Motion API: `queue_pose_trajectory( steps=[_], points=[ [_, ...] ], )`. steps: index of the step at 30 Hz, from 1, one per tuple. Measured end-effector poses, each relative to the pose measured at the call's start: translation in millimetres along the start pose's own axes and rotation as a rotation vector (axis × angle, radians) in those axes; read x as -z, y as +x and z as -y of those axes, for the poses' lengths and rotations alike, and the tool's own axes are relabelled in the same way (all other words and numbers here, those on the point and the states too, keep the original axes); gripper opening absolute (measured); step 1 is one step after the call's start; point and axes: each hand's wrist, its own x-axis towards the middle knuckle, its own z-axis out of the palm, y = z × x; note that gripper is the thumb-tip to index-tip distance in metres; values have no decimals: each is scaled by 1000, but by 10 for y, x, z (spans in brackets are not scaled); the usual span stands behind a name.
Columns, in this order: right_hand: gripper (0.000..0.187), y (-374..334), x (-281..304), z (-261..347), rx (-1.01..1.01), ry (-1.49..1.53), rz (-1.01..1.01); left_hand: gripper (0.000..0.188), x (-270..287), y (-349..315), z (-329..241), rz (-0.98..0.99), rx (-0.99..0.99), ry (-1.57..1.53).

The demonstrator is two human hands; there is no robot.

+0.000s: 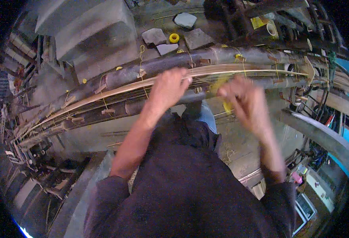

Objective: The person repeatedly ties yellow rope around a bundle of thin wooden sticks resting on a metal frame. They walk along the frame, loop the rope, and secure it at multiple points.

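Note:
A long bundle of thin, pale wood or bamboo strips (131, 88) runs lengthwise between two dark round poles (162, 63). My left hand (169, 88) lies over the bundle, its fingers curled over the strips and its thumb on the near side. Right of it, my right hand (244, 97) is raised near the closer pole, fingers bent together and smeared by motion. Yellow twine (227, 105), also blurred, hangs beside its fingers and seems held in them. Thin yellow ties (244, 67) cross the bundle at intervals, with small wooden pegs (76, 119) along the poles.
Beyond the far pole lie a yellow roll (174, 38) and several flat stones (198, 39). Large grey concrete blocks (95, 43) stand at the upper left. At the right are a grey beam (321, 131) and a bench (319, 188) with small items.

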Motion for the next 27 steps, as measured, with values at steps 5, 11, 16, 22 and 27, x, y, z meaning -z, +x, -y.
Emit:
queue_pose_trajectory(
  steps=[5,11,16,22,27],
  points=[
    [25,1538,-327,33,640,-45,54,22,-377,-15,12,-140,25,221],
    [33,2033,-826,-1368,-181,-45,75,19,-416,43,-61,-206,-65,176],
    [26,753,-800,-581,251,362,-147,18,-210,20,-157,-13,156,307],
    [25,128,-1909,-629,264,132,329,33,-151,332,-195,-75,216,-547],
    [25,-137,-1715,-670,196,48,376,34,-281,1372,239,25,468,-418]
  ],
)
